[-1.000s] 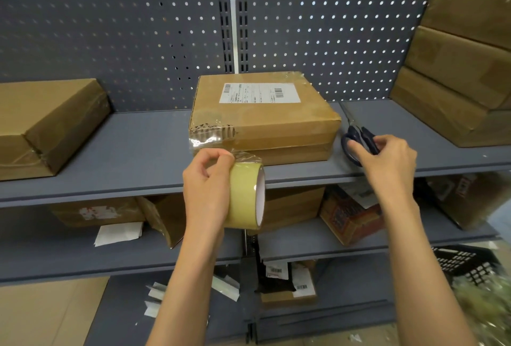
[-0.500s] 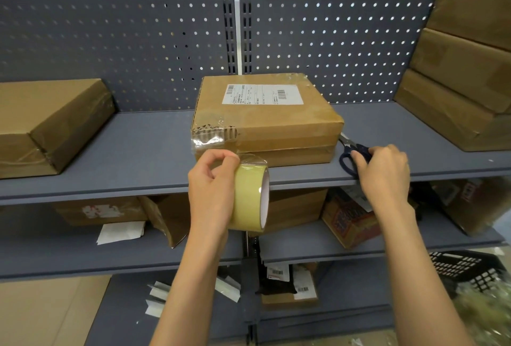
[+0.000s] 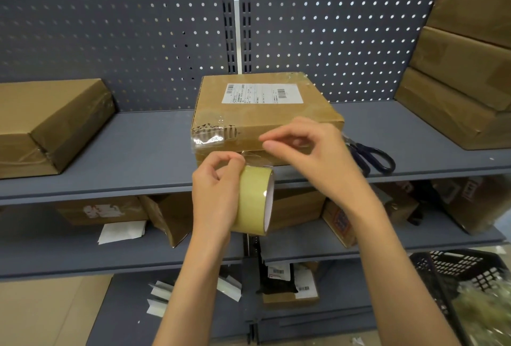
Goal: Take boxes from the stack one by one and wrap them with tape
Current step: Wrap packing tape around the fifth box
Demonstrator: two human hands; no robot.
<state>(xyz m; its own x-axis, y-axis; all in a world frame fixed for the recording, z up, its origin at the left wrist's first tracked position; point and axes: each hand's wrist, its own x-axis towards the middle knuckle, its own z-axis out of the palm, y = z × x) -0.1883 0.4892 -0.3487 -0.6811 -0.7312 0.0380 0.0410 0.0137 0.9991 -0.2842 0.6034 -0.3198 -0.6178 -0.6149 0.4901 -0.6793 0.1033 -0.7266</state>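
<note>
Centrally, one labelled box [image 3: 265, 113] sits on the grey shelf [image 3: 143, 152], its front edge near the shelf's lip, with clear tape already across its left front corner. One tape roll [image 3: 254, 199] hangs just below and in front of that box, gripped by the left hand [image 3: 215, 193], whose fingers curl round the roll while thumb and forefinger pinch at its top. A loose clear strip runs from the roll up to the box front. The right hand [image 3: 312, 152] hovers in front of the box's right half, fingers bent with thumb and forefinger nearly meeting; whether they pinch the strip I cannot tell. One pair of scissors [image 3: 373, 157] lies on the shelf just right of the box. One wrapped box [image 3: 47, 124] lies at far left; a stack [image 3: 467, 69] of at least four boxes stands at far right. Below, the lower shelf holds several more boxes and papers. One black basket [image 3: 459, 265] at bottom right holds a blurred, pale crumpled mass
</note>
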